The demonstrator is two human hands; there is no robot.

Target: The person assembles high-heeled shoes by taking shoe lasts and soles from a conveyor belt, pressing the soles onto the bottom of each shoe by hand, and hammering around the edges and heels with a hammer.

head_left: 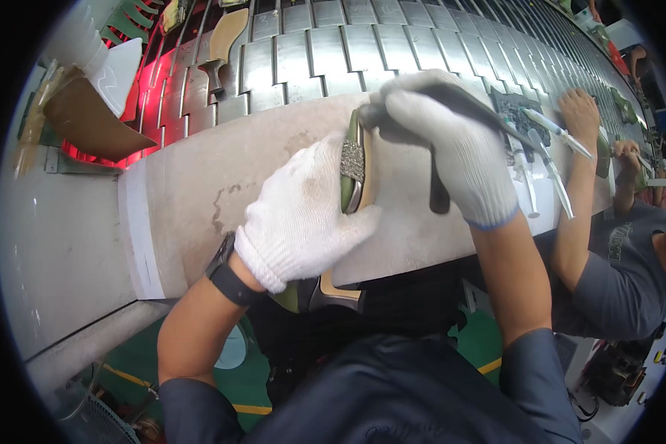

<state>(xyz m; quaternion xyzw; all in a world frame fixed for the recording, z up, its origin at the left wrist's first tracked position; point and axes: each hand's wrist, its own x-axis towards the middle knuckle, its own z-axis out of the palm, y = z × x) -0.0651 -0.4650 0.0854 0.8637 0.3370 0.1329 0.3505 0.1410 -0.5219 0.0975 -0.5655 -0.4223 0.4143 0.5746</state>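
While I watch from a distance through the head camera, a brown, curved, flat sheet point(89, 118) shows at far left, beside a white plastic piece point(118, 74). Next comes a beige, stained worktop point(185, 196), running rightward below a silver conveyor of overlapping metal slats point(303, 59), on which lies a tan, sole-shaped piece with a dark heel point(228, 33). My white-knit-gloved left hand point(303, 211), with a black band point(231, 275) at the wrist, is curled partway closed, fingers and thumb gripping a slender green shoe point(346, 194) with a glittering silver strap point(352, 160). The shoe is at the middle of the worktop, tan sole turned right; a dark heel block point(337, 301) juts out below that hand. My right hand point(455, 140), gloved in white with a blue hem, is closed around a dark metal tool point(439, 194) with 2 handles, its head at the shoe's far end; I cannot tell whether they touch. Farther right, slim white syringe-like tubes point(524, 174) lie beside a dark speckled pad point(522, 111). Beyond them, 1 co-worker's bare hand point(579, 112) is near the conveyor.
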